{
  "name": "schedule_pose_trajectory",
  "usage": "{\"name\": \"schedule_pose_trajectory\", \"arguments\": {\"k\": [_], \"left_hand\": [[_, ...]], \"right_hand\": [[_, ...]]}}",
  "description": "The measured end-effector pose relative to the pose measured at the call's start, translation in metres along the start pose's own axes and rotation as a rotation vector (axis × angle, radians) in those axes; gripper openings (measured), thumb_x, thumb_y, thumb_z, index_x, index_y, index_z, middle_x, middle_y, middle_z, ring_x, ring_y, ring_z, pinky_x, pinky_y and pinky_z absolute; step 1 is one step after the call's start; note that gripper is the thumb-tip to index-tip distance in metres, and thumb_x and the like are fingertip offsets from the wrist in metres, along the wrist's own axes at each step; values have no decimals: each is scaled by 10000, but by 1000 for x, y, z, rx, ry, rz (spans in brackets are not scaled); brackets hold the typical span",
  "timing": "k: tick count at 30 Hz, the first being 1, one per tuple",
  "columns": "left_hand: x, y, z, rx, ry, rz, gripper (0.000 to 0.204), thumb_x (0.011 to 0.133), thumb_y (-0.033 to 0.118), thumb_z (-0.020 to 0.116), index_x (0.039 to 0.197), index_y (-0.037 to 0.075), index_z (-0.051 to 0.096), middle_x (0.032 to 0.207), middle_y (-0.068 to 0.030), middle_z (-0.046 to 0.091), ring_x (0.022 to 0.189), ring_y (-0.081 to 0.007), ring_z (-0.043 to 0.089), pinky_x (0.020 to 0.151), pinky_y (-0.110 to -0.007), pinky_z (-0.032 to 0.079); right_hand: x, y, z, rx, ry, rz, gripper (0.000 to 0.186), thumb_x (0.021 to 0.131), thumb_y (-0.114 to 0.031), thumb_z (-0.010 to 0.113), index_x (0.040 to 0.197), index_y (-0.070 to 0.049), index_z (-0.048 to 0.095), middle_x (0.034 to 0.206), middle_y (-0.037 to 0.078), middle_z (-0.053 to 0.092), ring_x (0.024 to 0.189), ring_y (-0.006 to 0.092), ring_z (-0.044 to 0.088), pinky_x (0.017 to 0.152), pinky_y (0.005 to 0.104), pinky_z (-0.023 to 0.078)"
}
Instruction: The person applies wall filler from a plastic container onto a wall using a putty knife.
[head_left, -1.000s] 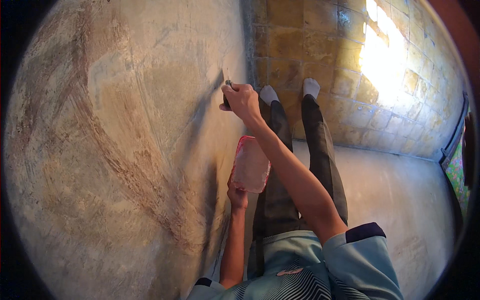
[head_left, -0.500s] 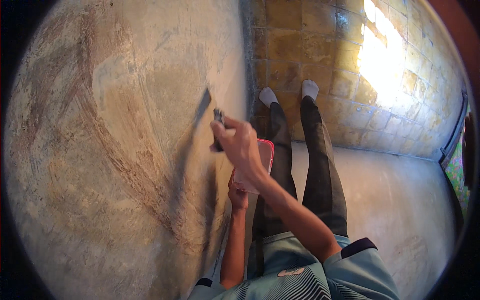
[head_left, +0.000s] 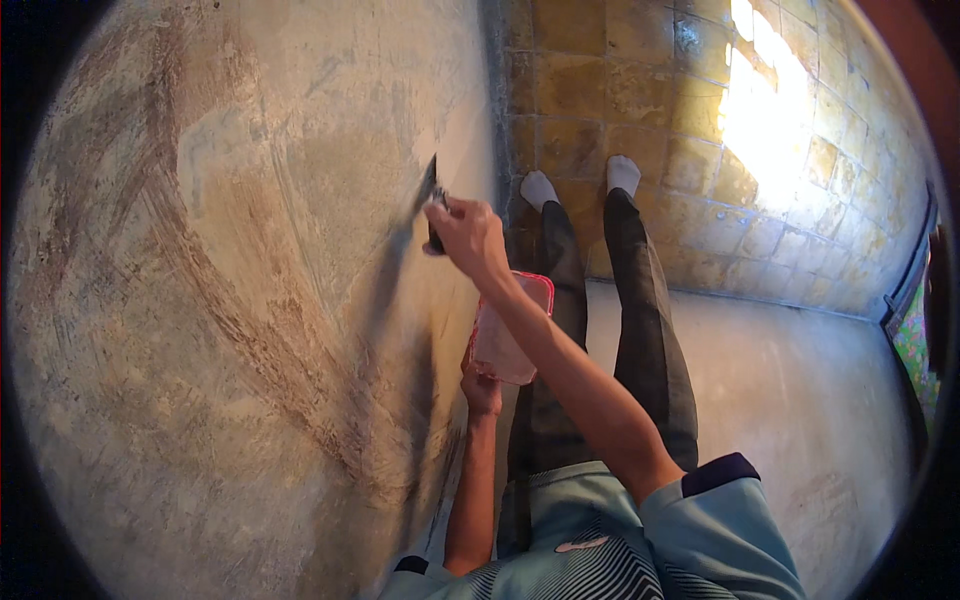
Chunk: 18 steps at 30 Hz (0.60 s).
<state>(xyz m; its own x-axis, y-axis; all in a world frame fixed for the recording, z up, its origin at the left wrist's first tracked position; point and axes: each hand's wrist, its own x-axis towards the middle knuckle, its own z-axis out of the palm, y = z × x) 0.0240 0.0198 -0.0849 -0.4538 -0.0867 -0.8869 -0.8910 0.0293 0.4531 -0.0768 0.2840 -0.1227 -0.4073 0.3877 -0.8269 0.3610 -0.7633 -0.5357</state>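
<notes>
My right hand (head_left: 474,236) is closed around the dark handle of a putty knife (head_left: 436,238), held up close to the wall (head_left: 260,230) on my left. The knife's blade is seen nearly edge-on, and I cannot tell whether it touches the wall. Lower down, my left hand (head_left: 482,388) grips a clear plastic tub with a red rim (head_left: 507,348) from its near end. My right forearm crosses over part of that tub, and its contents are hard to make out. Pale and brown smeared patches cover the wall.
Worn yellowish floor tiles (head_left: 640,95) lie ahead, with a bright sunlit patch (head_left: 768,120). My legs and socked feet (head_left: 622,175) extend over a smooth pale surface (head_left: 770,390) and the tiles. A patterned green cloth (head_left: 912,335) shows at the far right edge.
My right hand has moved up and slightly away along the wall with the putty knife. The tub in my left hand has shifted slightly right and shows more from under my forearm.
</notes>
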Motion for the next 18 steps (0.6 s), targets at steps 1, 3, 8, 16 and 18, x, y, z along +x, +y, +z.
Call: {"name": "schedule_pose_trajectory", "arguments": {"k": [1,3,8,16,18], "left_hand": [[-1,1,8,46,-31,-5,198,850,195,565,1017,90,582,738,18,546,656,-100,511,614,-268,435],[6,8,9,94,-51,4,330,853,211,559,1150,69,580,782,16,560,672,-102,514,628,-270,442],[38,9,68,177,-261,101,584,848,270,524,1383,44,466,1264,-53,565,1062,-144,576,784,-283,484],[61,43,152,152,-367,184,620,770,158,520,1370,11,474,1287,-82,573,1137,-182,566,935,-325,474],[63,49,160,161,-339,156,625,744,127,515,1356,4,482,1279,-90,578,1155,-196,562,942,-337,471]], "right_hand": [[-16,-7,-9,-18,-42,32,344,871,-256,571,766,66,630,583,130,614,611,203,697,564,340,517],[-55,-16,-21,-13,-132,68,315,877,-242,559,917,56,654,621,123,620,633,192,696,567,339,515],[-98,-12,-122,-307,-134,-411,409,845,-127,565,1239,-26,615,934,146,637,844,178,647,741,335,509],[-103,-32,-211,-1161,-239,-571,417,784,-91,595,1198,-118,642,1097,106,495,903,278,609,782,424,534],[-104,-36,-218,-1172,-253,-570,456,779,-80,591,1228,-145,633,1111,109,499,923,291,616,796,424,531]]}}
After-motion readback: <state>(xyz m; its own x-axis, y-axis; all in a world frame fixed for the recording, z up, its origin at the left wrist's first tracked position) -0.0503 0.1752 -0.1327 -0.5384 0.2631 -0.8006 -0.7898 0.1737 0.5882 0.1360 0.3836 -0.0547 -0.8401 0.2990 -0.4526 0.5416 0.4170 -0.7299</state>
